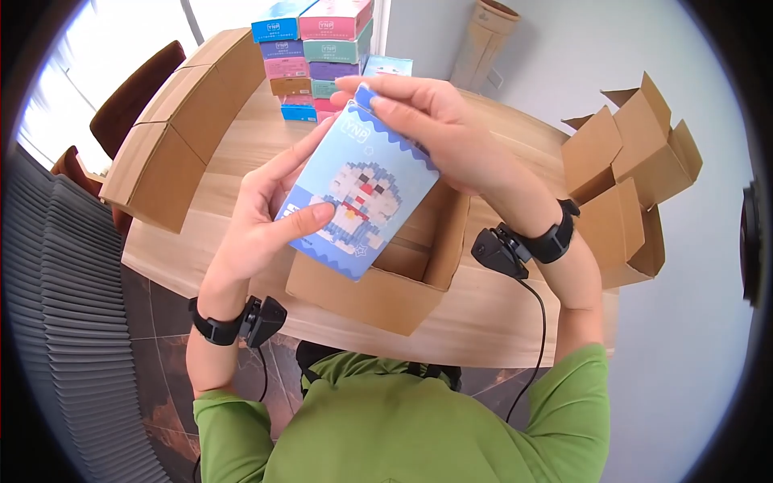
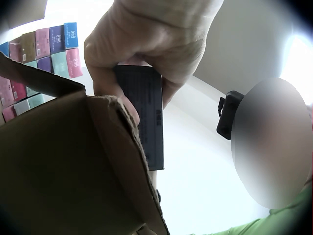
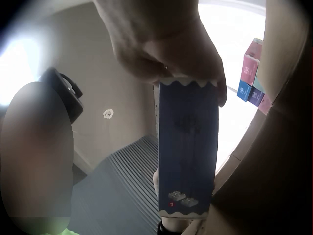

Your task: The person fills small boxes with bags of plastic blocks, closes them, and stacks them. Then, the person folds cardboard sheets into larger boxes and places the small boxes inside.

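A light blue toy brick box [image 1: 354,193], printed with a pixel-style figure and "YNP", is held tilted above an open cardboard carton [image 1: 362,302]. My left hand [image 1: 262,213] grips its lower left edge, thumb flat across the front and fingers behind. At the upper end, my right hand [image 1: 439,125] pinches a small blue flap [image 1: 365,97] between thumb and fingers. The right wrist view shows the box's narrow side [image 3: 188,147], wavy-edged and printed with small bricks, under the right hand. In the left wrist view another narrow side [image 2: 150,122] shows below the left hand.
Several colourful boxes [image 1: 336,48] are stacked at the back of the wooden table [image 1: 499,322]. A long cardboard carton [image 1: 181,129] lies at the left. Open cartons [image 1: 636,153] with raised flaps stand at the right. A tan bin [image 1: 481,48] is beyond the table.
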Tool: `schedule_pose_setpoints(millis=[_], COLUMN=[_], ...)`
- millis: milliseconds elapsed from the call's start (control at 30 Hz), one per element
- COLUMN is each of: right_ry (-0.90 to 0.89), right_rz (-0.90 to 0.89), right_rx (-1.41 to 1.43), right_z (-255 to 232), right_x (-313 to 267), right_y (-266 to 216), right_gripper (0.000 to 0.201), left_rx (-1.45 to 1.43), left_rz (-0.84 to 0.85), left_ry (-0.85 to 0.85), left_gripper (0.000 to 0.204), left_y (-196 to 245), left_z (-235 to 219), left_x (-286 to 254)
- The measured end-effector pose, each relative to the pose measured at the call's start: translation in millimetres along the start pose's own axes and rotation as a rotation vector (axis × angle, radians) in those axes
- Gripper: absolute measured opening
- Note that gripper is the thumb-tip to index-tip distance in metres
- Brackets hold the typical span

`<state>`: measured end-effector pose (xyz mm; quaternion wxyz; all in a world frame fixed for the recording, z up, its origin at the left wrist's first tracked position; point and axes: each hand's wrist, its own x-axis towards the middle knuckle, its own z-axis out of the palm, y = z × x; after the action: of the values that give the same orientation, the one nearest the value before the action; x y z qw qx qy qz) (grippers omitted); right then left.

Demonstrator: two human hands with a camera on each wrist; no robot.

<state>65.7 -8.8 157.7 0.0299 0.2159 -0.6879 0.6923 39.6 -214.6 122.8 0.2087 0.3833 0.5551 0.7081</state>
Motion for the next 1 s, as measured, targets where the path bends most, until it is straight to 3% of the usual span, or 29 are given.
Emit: schedule_pose_setpoints(millis=[200, 300, 400, 600, 800, 1000], right_ry=[0.064, 0.078, -0.021, -0.122, 0.053, 0.171], right_rz=[0.035, 0.058, 0.236, 0.146, 0.218, 0.17], right_rx=[-0.052, 0.074, 0.291, 0.447, 0.309, 0.145], right_z=[3, 5, -13, -15, -4, -6], right_x=[-4, -6, -5, -5, -7, -8], right_y=[1, -4, -4, 11, 3, 12], right_gripper=[0.033, 0.034, 0.027, 0.023, 0.02, 0.021], left_rx=[-0.032, -0.041, -0.041, -0.058, -0.037, -0.051], left_rz=[-0.03, -0.042, -0.05, -0.094, -0.173, -0.206], left_ry=[0.001, 0.007, -0.008, -0.029, -0.011, 0.018], left_gripper=[0.067, 0.067, 0.066, 0.063, 0.057, 0.056], left_y=[4, 4, 5, 6, 7, -2], left_z=[3, 4, 4, 5, 8, 4], left_x=[1, -1, -1, -1, 2, 2])
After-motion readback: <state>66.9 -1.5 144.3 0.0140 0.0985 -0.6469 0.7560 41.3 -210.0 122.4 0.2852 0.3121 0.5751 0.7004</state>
